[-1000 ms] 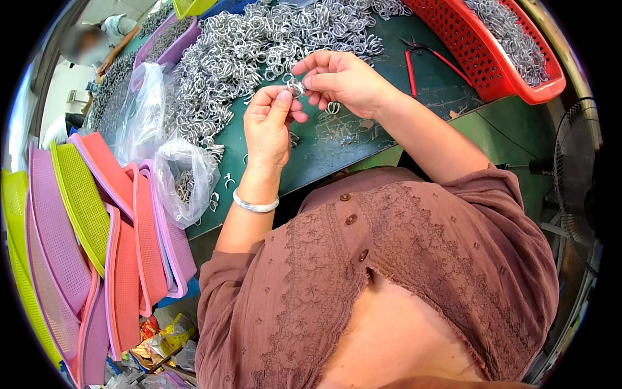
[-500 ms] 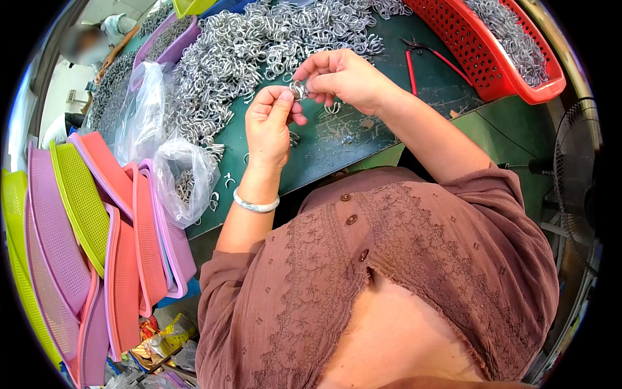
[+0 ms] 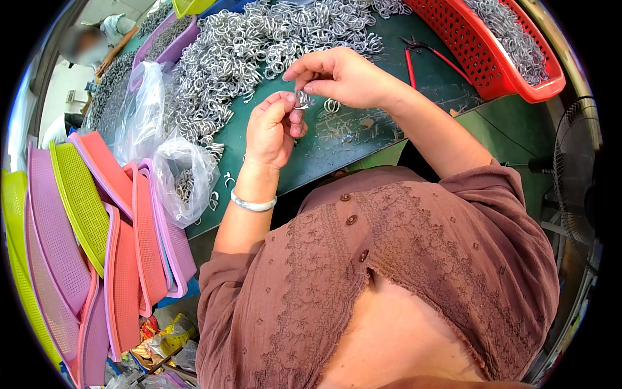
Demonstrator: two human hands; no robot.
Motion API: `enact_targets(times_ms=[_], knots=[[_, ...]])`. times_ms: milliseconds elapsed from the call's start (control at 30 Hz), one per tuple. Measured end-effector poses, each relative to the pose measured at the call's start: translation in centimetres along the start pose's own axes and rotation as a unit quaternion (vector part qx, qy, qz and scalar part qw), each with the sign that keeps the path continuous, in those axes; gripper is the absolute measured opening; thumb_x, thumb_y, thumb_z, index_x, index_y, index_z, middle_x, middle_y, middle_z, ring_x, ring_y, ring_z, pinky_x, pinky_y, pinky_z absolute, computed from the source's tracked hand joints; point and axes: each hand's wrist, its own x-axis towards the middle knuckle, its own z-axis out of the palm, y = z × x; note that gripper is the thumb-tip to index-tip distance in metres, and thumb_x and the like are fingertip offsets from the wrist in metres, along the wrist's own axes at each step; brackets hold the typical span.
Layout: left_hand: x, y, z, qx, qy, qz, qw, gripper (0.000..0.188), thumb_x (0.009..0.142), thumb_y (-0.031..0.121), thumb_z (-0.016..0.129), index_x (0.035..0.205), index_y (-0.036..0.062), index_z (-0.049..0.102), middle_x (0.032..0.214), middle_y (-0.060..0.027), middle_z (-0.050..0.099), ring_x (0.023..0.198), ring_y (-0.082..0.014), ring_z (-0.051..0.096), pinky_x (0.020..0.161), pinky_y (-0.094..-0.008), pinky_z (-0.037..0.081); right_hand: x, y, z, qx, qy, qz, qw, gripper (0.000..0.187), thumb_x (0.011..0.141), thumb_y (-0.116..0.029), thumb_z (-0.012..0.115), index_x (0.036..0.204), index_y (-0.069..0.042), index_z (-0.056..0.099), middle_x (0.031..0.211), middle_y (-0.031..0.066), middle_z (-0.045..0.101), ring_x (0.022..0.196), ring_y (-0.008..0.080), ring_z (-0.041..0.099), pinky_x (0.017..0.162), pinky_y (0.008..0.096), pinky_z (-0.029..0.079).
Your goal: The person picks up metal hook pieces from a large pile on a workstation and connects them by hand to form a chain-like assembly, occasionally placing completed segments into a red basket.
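Pinching a small metal ring at the fingertips of the left hand, with thumb against forefinger, other fingers curled inward and a pale bangle round the wrist. Bringing the right hand in over the same ring, with thumb touching or nearly touching it and forefinger arched forward; hard to tell whether gripping there too. Raised above the middle of the tabletop, in from the near edge. On the tabletop just below the right hand, a loose ring. From beyond both hands toward the far edge, a broad heap of similar rings. To the right of the heap, red-handled pliers, just beside a red basket with rings inside, along the right edge. Toward the near left corner, a clear bag partly filled with rings, near two stray clips. Past the left edge, coloured baskets nested together. Farther off, a fan to the right and a co-worker's arm at far left.
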Motion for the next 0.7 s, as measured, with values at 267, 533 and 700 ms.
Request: enact_targets(times_ms=[267, 533, 700], knots=[[-0.2, 0.0, 0.4, -0.024, -0.003, -0.034, 0.999, 0.007, 0.08, 0.008, 0.047, 0.075, 0.0045, 0.049, 0.055, -0.0028, 0.046, 0.042, -0.0115, 0.039, 0.043, -0.0245, 0.033, -0.3, -0.9, -0.1, -0.078, 0.009, 0.005, 0.997, 0.026, 0.069, -0.001, 0.055, 0.094, -0.004, 0.058, 0.066, 0.0042, 0.058, 0.061, 0.0098, 0.054, 0.058, 0.024, 0.044], [-0.3, -0.4, 1.0, 0.065, 0.038, 0.002, 0.997, 0.007, 0.078, 0.008, 0.048, 0.072, 0.0042, 0.048, 0.055, -0.0026, 0.045, 0.041, -0.0104, 0.037, 0.041, -0.0223, 0.033, 0.1, -1.4, -0.3, 0.029, -0.015, 0.163, 0.986, 0.028, 0.067, 0.004, 0.052, 0.095, 0.004, 0.054, 0.064, 0.0025, 0.055, 0.059, 0.0052, 0.05, 0.054, 0.0187, 0.04], [-0.3, -0.5, 0.9, 0.075, 0.052, 0.003, 0.996, 0.007, 0.077, 0.007, 0.048, 0.071, 0.0045, 0.047, 0.054, -0.0018, 0.043, 0.04, -0.0094, 0.035, 0.04, -0.0223, 0.031, 0.1, -1.3, 0.1, -0.002, 0.001, 0.176, 0.984, 0.025, 0.067, 0.004, 0.051, 0.092, 0.005, 0.054, 0.062, 0.002, 0.055, 0.058, 0.0056, 0.051, 0.054, 0.0186, 0.041]])
